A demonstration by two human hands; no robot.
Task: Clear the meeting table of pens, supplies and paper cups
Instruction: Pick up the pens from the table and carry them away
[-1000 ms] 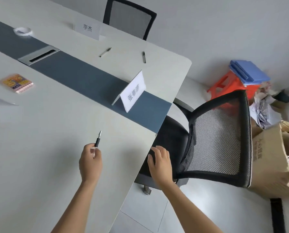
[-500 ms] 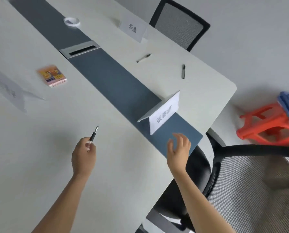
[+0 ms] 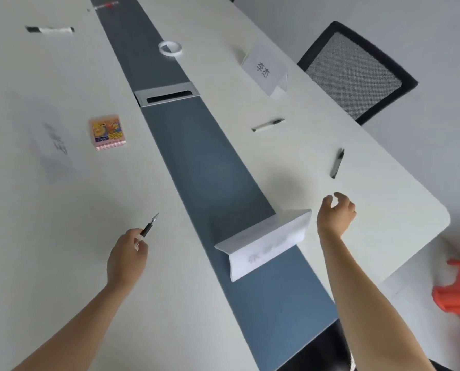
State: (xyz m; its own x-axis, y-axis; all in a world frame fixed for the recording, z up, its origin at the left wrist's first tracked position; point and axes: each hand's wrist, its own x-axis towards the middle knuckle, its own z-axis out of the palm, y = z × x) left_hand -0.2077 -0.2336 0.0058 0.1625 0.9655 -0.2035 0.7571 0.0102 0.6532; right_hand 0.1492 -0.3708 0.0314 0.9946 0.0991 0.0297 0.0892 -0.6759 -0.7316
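Upper left of the frame: marker (image 3: 49, 30) lying on the white table (image 3: 63, 263). Below it, blurred name card (image 3: 52, 145), then a colourful small pack (image 3: 107, 132) beside the dark centre strip (image 3: 210, 170). On the strip: tape roll (image 3: 170, 48) at top, cable slot (image 3: 167, 94) below it, empty as far as visible. Lower centre: folded name card (image 3: 266, 245) straddles the strip's edge. Right of the strip: another name card (image 3: 266, 69), white pen (image 3: 267, 125), dark pen (image 3: 337, 163), all apart. Mesh chair (image 3: 357, 73) upper right, orange stool (image 3: 459, 293) lower right. Left hand (image 3: 127, 258) is closed round a black pen (image 3: 150, 226), tip up-right. Right hand (image 3: 334, 215) hovers past the folded card, fingers curled and loose, holding nothing, just short of the dark pen.
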